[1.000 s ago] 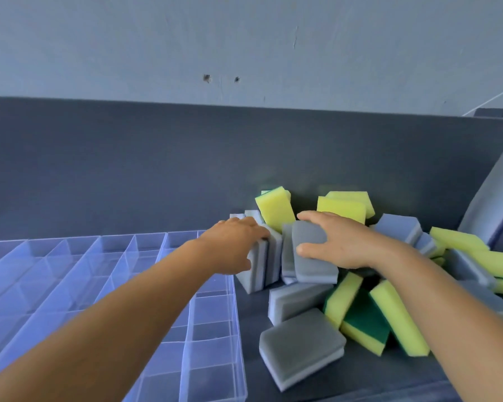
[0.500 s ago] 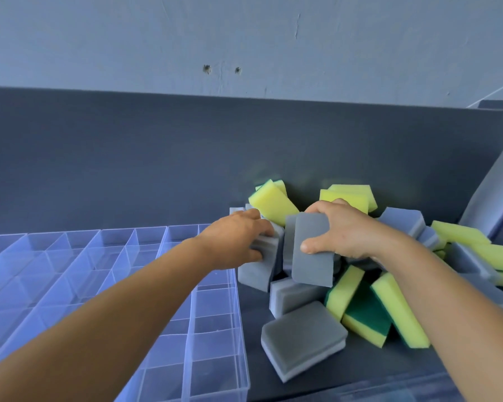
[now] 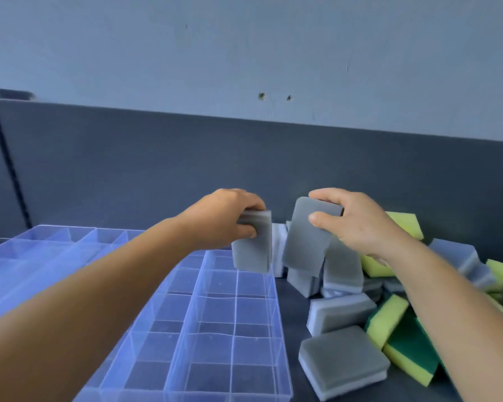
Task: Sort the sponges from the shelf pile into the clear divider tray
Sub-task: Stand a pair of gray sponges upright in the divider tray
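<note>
Sponges [image 3: 372, 309], grey and yellow-green, lie heaped on the dark shelf [image 3: 291, 309] right of the clear divider tray [image 3: 204, 343]. The left hand [image 3: 224, 217] pinches a grey sponge [image 3: 251, 248], apparently above the tray's far corner. The right hand [image 3: 352, 219] grips another grey sponge [image 3: 305, 236] over the pile.

The divider tray [image 3: 215, 323] lies on the shelf's [image 3: 291, 309] left part; the sponge pile [image 3: 389, 300] sits right of it, against the shelf's back wall [image 3: 157, 169], some sponges just beside the tray.

Likely stockroom or workshop: dark shelf [image 3: 291, 314], bare painted wall [image 3: 244, 53], bulk sponge pile [image 3: 389, 309].
</note>
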`<state>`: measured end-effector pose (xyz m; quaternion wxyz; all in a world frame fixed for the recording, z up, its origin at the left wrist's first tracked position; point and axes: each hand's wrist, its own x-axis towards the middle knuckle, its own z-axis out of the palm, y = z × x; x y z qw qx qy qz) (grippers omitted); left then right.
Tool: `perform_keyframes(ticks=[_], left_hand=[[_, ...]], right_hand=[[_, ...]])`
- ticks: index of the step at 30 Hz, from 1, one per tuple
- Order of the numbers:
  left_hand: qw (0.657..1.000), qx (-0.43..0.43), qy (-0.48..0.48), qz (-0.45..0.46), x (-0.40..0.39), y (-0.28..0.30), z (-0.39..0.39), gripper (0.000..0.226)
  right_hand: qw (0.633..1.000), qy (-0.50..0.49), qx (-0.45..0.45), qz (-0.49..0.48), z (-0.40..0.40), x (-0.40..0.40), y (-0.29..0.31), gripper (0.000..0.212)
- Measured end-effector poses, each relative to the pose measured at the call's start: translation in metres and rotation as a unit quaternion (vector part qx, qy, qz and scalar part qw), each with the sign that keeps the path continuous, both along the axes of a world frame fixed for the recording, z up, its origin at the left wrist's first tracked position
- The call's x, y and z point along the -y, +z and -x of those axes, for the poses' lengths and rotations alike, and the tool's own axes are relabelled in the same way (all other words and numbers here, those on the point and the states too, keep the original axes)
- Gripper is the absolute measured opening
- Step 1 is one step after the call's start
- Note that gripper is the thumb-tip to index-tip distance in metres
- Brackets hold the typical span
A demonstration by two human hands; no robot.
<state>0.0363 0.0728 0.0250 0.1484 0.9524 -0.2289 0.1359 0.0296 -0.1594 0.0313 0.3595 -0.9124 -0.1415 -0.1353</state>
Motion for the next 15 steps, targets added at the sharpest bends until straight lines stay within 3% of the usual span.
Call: perform_keyframes(ticks=[15], left_hand=[[0.996,0.008,0.088,-0.007,-0.21,0.003,0.018,0.028]], right_hand=[[0.996,0.087,-0.015,-0.019,-0.017,-0.215,-0.011,0.029]])
